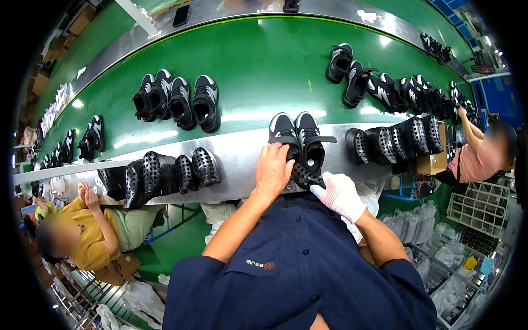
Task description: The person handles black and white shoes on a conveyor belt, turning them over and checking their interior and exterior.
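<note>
Slippage is looking possible under uneven pulling: left hand [273,169] is gripping black-and-white strapped shoe [282,126], striped-gloved right hand [342,196] clasping glossy black perforated form [304,177].

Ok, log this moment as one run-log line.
left hand: bare, on black-and-white left sneaker | right hand: gloved, at perforated black shoe form | right sneaker: alongside, upright

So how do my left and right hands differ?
Your left hand is bare, while your right hand wears a pale striped glove. Your left hand is at the left shoe; your right hand is at the dotted black piece. Both are near the metal counter's front edge.
</note>
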Available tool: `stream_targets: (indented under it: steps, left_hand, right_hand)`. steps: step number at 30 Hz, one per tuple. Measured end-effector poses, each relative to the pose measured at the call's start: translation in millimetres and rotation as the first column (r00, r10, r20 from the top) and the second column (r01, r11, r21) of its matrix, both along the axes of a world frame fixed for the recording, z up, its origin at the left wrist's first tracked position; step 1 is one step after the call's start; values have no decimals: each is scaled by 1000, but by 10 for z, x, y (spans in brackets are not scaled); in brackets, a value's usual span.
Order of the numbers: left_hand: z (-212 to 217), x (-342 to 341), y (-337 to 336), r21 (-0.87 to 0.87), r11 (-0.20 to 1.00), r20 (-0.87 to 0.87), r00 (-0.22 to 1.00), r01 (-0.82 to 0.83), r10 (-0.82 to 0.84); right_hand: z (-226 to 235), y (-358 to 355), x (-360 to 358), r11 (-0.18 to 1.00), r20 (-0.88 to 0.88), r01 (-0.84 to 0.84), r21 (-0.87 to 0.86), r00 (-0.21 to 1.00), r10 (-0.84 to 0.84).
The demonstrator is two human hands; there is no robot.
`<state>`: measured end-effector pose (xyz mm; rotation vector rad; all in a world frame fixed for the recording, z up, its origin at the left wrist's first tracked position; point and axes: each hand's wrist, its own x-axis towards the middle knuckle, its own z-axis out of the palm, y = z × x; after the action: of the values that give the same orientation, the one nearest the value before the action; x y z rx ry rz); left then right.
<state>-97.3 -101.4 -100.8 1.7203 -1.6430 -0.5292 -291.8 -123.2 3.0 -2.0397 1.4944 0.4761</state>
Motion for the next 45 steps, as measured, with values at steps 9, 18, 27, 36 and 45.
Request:
stream_targets:
  steps: [9,18,27,36,45]
  left_hand:
    - [-164,-55,-240,-124,952,-43,957,280,-287]
    - [-239,321,-275,262,918,-277,934,299,-226]
    - [-295,302,35,246,965,-130,990,86,-55]
    - [-461,-39,-39,455,874,48,985,-172,168]
    - [-565,90,5,328,940,-165,974,-93,154]
  right_hand:
    - [-614,-124,407,978,93,52,-202,995,-34]
    - [-1076,51,543,916,126,-231,-328,950,285]
    - [-1148,91,426,904,420,258,-341,902,-100]
    - [-1347,-239,731,953,162,260,-157,958,-235]
    - [-1298,-253,676,951,167,262,-162,958,-235]
